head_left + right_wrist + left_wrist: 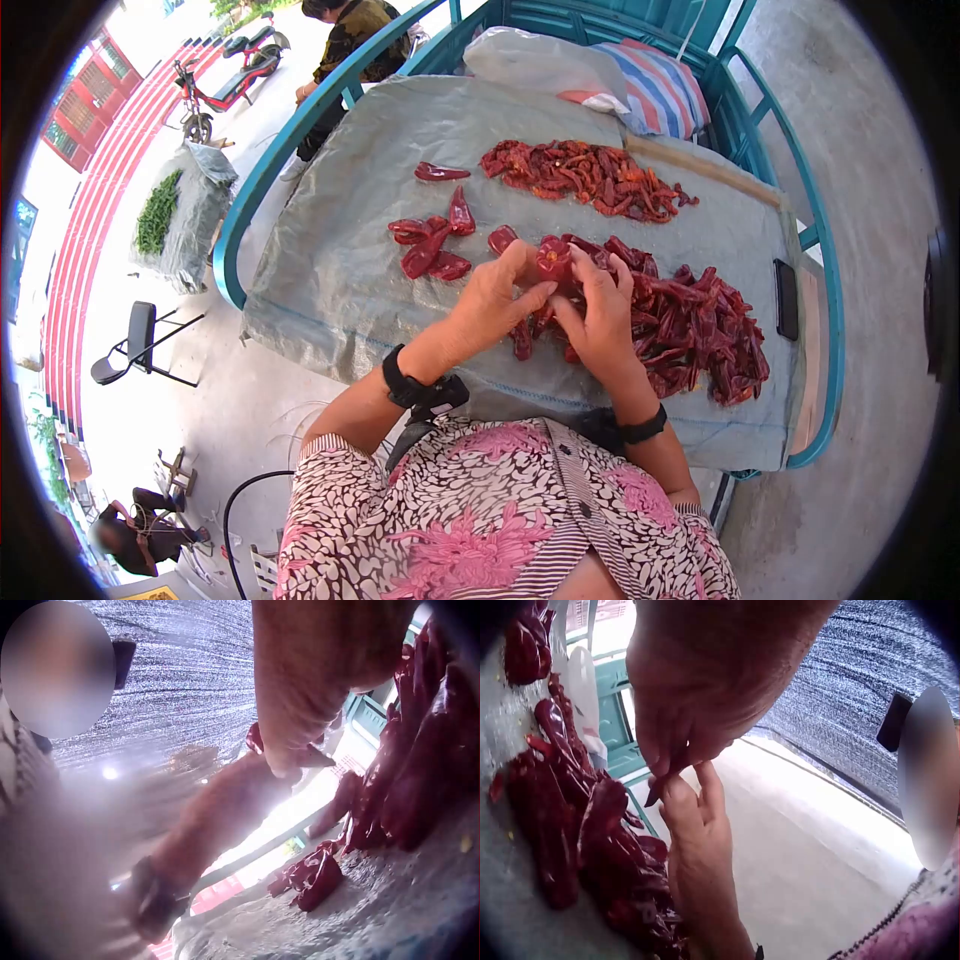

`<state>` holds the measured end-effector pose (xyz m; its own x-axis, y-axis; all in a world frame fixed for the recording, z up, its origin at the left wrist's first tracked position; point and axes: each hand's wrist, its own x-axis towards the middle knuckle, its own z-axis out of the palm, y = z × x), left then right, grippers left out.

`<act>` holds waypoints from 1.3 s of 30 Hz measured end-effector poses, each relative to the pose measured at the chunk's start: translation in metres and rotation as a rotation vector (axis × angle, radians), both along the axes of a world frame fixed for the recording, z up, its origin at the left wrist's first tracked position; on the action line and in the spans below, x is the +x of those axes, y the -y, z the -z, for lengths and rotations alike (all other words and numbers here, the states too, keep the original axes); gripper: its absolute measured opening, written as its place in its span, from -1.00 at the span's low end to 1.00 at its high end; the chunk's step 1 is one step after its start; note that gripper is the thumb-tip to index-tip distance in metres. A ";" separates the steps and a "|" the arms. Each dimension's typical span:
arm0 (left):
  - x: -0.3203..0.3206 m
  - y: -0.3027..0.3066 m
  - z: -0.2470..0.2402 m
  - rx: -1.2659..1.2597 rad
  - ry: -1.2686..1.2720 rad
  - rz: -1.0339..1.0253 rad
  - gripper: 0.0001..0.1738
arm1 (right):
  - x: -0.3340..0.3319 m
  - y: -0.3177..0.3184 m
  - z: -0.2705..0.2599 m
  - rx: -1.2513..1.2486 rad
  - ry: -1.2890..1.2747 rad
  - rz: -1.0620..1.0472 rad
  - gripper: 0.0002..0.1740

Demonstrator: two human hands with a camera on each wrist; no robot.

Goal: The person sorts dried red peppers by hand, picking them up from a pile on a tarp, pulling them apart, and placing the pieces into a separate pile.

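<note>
Between both hands, over the near part of the cloth, is a dark red dried chili pepper (553, 258). My left hand (482, 308) pinches it from the left with thumb and fingers. From the other side, my right hand (601, 325) has its thumb and fingers on the same pepper. In the right wrist view, a red bit of the pepper (255, 739) shows beside the fingers. Under and right of the hands spreads a pile of glossy dried peppers (700, 325). A small group of whole peppers (428, 245) lies to the left.
A heap of brighter, split peppers (585, 178) lies farther back on the grey cloth (340, 240). Teal cart rails (820, 300) run round it. A phone (786, 300) is at the right edge, a striped sack (655, 88) behind. One person (360, 45) sits beyond the left rail.
</note>
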<state>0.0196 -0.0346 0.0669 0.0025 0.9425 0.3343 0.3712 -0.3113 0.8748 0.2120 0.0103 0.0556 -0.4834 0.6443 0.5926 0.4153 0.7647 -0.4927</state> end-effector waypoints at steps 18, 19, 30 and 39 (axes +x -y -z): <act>-0.078 -0.049 0.055 0.023 -1.007 -0.465 -0.71 | 0.007 -0.009 0.010 0.074 0.124 0.213 -0.51; -0.080 -0.051 0.056 0.095 -0.989 -0.484 -0.73 | 0.008 -0.009 0.011 0.089 0.111 0.213 -0.49; -0.028 -0.017 -0.006 0.083 -0.306 0.157 -0.54 | 0.006 -0.009 0.004 0.155 0.171 0.051 -0.60; -0.094 -0.052 0.014 0.052 -0.664 -0.160 -0.41 | 0.000 -0.011 0.005 0.166 0.109 0.229 -0.63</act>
